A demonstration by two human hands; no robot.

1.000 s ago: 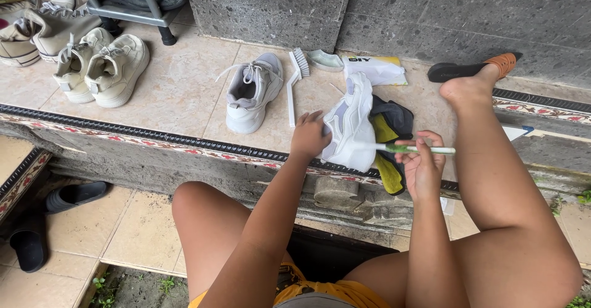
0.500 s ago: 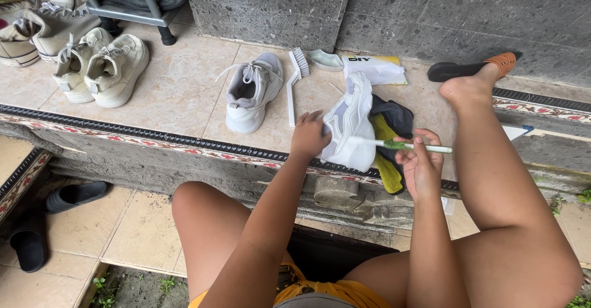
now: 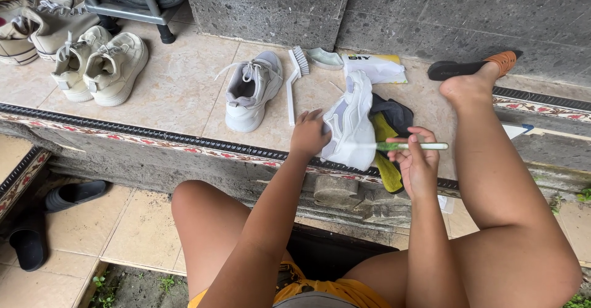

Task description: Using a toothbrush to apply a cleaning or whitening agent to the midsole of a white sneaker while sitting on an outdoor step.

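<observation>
Tiled step (image 3: 178,98) below a grey stone wall. White sneaker (image 3: 351,123) is laid on its side at the step edge, long axis running away from the person. It is gripped at its near left side by the left hand (image 3: 309,134). Green-handled toothbrush (image 3: 409,146) is grasped by the right hand (image 3: 418,163) just right of the sneaker, held crosswise, head pointing at it. Left hand is nearer.

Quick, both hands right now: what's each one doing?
Left hand: closed on the white sneaker, steadying it.
Right hand: closed around a small brush, its head at the sneaker.
</observation>
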